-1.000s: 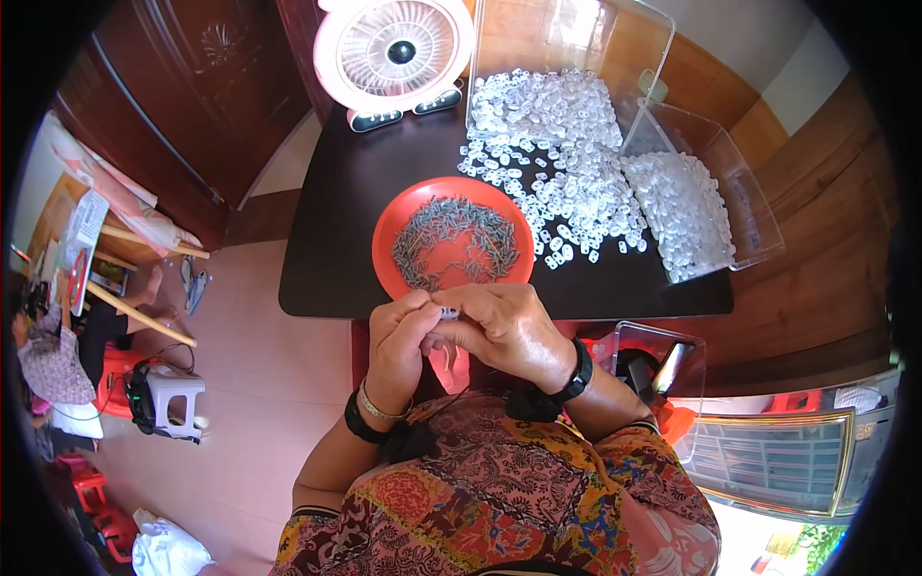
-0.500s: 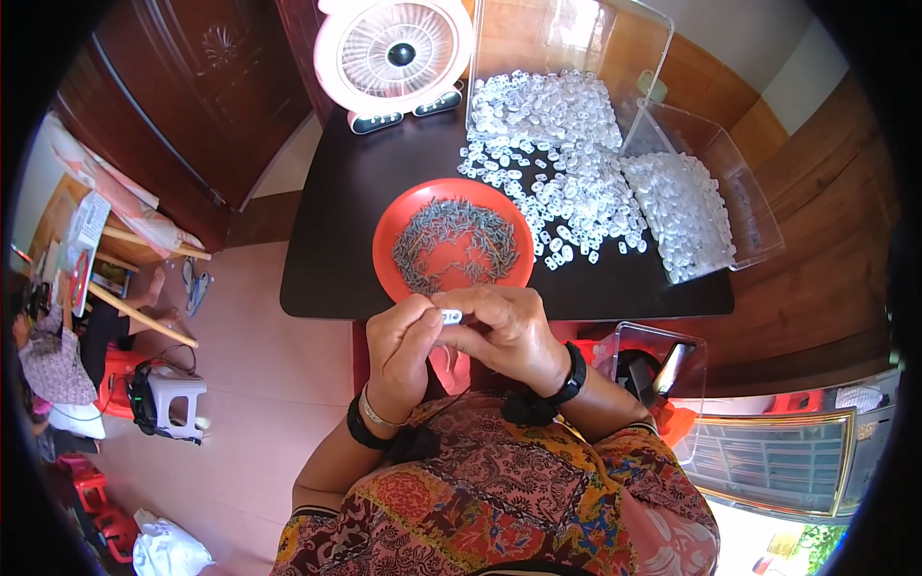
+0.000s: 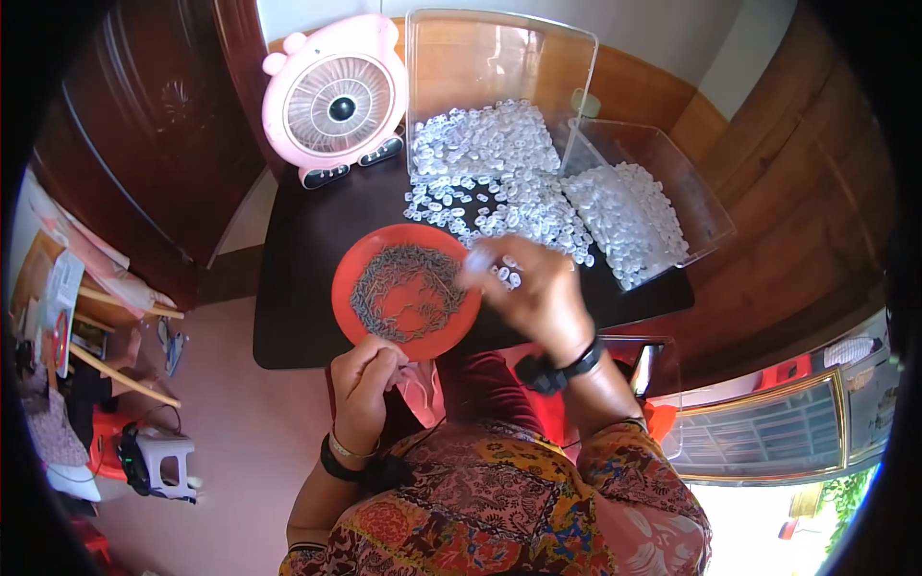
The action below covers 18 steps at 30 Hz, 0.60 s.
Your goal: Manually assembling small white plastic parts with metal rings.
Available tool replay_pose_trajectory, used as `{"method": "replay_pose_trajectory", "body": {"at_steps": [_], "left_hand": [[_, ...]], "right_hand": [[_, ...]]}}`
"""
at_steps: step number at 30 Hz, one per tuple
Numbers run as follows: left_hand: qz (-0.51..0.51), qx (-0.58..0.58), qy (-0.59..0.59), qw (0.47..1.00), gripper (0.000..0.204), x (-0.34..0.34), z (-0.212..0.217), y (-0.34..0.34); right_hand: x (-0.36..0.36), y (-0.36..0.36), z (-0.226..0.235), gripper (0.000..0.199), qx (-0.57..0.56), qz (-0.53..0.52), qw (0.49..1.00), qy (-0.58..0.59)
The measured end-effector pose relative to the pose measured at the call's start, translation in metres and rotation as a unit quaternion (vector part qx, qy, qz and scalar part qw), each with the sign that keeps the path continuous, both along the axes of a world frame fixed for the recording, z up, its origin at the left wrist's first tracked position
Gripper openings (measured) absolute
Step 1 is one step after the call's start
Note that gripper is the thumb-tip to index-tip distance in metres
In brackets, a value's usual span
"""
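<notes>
My right hand (image 3: 530,294) reaches forward over the dark table (image 3: 298,288), blurred by motion, with its fingers above the near edge of a heap of small white plastic parts (image 3: 490,187). I cannot tell whether it holds one. My left hand (image 3: 365,384) stays close to my body at the table's front edge, fingers curled shut; anything inside them is hidden. An orange round dish (image 3: 357,322) holding several thin grey metal pieces (image 3: 403,288) sits between my hands.
A clear plastic box (image 3: 663,182) with more white parts stands at the right, its lid (image 3: 499,58) upright behind the heap. A pink desk fan (image 3: 334,101) stands at the back left. Dark wooden cabinets flank the table; clutter and a small stool (image 3: 158,461) are on the floor at left.
My hands were together at the table's front edge, pinching a small white part. Now my right hand has moved forward and right to the white heap; the left stayed put.
</notes>
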<state>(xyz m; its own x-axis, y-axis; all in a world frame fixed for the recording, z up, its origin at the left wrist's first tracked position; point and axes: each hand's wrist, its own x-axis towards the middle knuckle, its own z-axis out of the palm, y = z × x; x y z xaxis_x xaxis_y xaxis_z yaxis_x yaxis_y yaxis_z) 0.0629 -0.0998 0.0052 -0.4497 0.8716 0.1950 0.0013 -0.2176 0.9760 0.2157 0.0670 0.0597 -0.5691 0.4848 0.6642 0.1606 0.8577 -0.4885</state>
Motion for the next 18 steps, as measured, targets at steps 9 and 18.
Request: {"method": "replay_pose_trajectory", "body": {"at_steps": [9,18], "left_hand": [[-0.024,0.004,-0.016,1.0,0.022,-0.004,-0.007,0.0],[-0.043,-0.011,0.002,0.999,0.022,-0.008,-0.008,0.0]], "right_hand": [[0.065,0.132,0.032,0.032,0.211,-0.343,0.915,0.014],[0.007,0.097,-0.068,0.016,-0.008,-0.075,0.963,-0.259]]}}
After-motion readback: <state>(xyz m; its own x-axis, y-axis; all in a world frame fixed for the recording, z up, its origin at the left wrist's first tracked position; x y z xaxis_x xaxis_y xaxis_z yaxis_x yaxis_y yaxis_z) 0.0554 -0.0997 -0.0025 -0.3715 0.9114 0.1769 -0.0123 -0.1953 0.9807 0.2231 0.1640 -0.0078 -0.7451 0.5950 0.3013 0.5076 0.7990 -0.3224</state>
